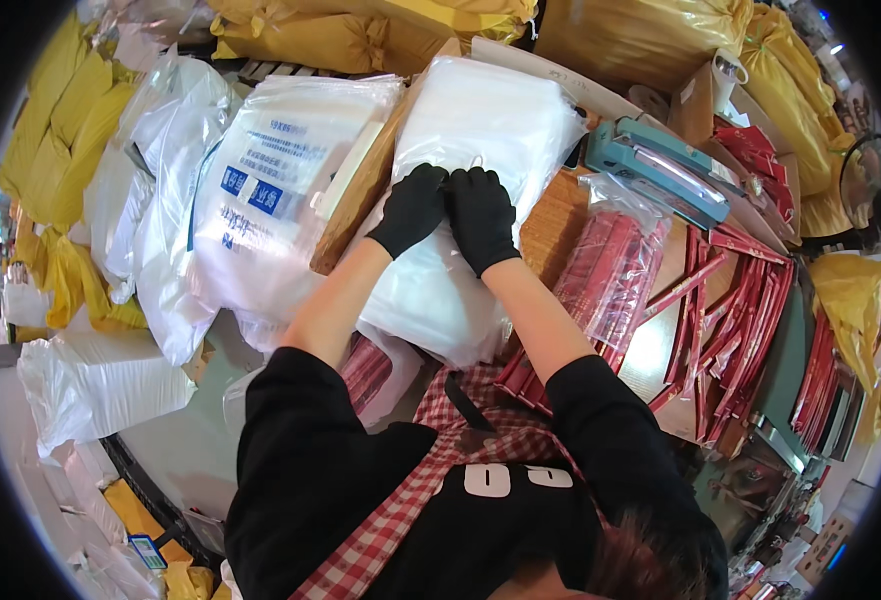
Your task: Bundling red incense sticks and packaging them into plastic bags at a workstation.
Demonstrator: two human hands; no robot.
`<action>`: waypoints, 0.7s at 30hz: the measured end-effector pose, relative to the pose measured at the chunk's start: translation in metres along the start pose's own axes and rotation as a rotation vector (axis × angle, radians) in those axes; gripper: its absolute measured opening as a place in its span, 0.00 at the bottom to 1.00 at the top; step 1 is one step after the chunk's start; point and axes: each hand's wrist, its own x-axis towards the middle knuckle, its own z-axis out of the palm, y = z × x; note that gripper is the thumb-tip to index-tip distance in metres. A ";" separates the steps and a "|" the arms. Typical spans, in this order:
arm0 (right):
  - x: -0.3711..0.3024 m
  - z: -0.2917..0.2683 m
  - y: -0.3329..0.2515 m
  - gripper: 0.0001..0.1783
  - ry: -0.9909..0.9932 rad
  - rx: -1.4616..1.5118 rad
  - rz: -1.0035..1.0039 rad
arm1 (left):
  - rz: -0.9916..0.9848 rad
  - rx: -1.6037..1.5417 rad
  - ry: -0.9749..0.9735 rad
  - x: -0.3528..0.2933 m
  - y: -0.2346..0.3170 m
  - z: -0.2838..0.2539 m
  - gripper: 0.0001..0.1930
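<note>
Stack of translucent white plastic bags [495, 110]: it lies directly beneath both your hands, in front of your chest, on the cluttered bench. Its long axis runs away from you, leaning from near-left to far-right. Your 2 black-gloved hands sit side by side about midway along that length; the far portion extends past your fingertips and the near portion drapes back toward your apron [365, 535].

Your left hand [412, 208] is nearer the stack's left edge, where a brown board [345, 225] separates it from a pack of printed bags [290, 150]. Your right hand [482, 217] sits farther in, and a small raised fold of film shows just beyond its fingers. Neither hand is clearly nearer the stack, since both appear to rest on its top surface.

Finger condition: on both hands the fingers are bent and held close together, not spread. The tips are tucked from view, so it cannot be confirmed whether either hand pinches a layer.

To your right lie 1 teal machine [655, 175], a clear-wrapped red bundle [610, 270] and loose red strips [755, 330].
</note>
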 end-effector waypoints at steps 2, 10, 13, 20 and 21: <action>0.005 0.001 -0.005 0.06 -0.028 0.019 0.077 | -0.032 -0.127 0.130 -0.001 -0.009 0.014 0.09; -0.002 -0.009 0.001 0.12 0.048 0.114 0.178 | -0.157 -0.372 -0.038 0.011 -0.006 0.004 0.14; 0.001 -0.008 0.000 0.11 0.215 0.155 0.124 | -0.166 -0.353 -0.078 0.012 -0.007 0.002 0.14; -0.003 -0.001 0.006 0.09 0.042 0.006 -0.020 | -0.101 -0.154 -0.097 0.011 -0.011 0.002 0.11; -0.005 -0.001 0.007 0.08 0.017 0.062 0.004 | -0.103 -0.153 -0.094 0.007 -0.010 0.003 0.11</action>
